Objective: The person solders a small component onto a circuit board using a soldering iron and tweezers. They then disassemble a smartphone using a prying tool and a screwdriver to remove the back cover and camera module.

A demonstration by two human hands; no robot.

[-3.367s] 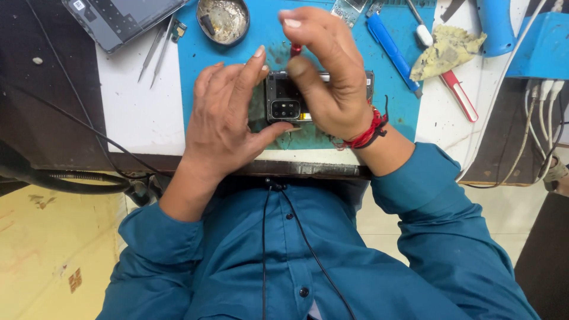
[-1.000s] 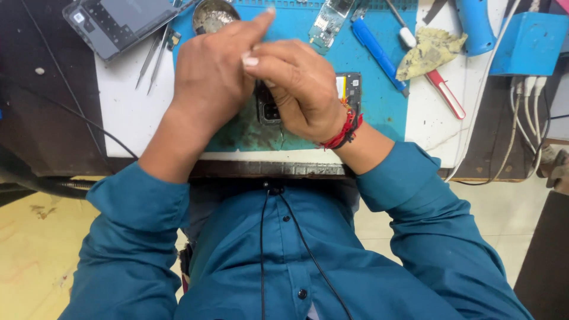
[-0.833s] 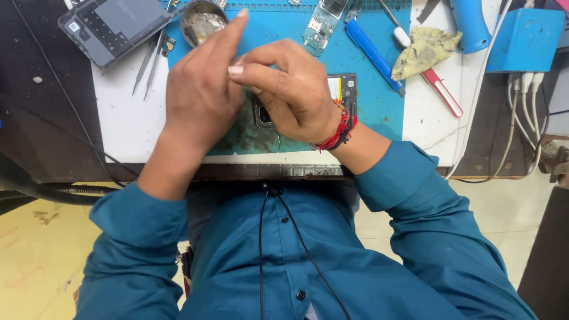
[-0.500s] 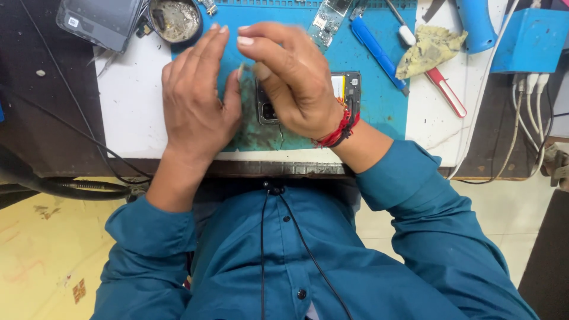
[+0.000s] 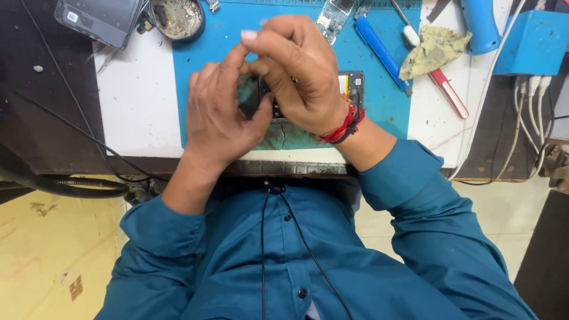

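Both hands work over an opened phone point(image 5: 352, 89) that lies on the blue mat point(image 5: 219, 53) near the front edge of the worktop point(image 5: 133, 106).

Right hand point(image 5: 299, 71): fingers curled, thumb and forefinger pinched together above the phone. Whether a small part sits in the pinch cannot be told. The heel of the hand covers most of the phone; only its right end, with a yellow-marked battery, shows. A red thread band point(image 5: 344, 124) circles the wrist.

Left hand point(image 5: 219, 112): fingers loosely curved, half open, thumb pressed against the left side of the phone. The fingertips meet the right hand's fingers.

Change from half a second earlier: the left hand then lay flat, fingers extended on the mat; it is now raised and curled in toward the right hand. The right hand remains over the phone.

Behind the hands: a round dish point(image 5: 176, 18), a dark device point(image 5: 98, 21), a blue tool point(image 5: 382, 53), a stained rag point(image 5: 432, 50).
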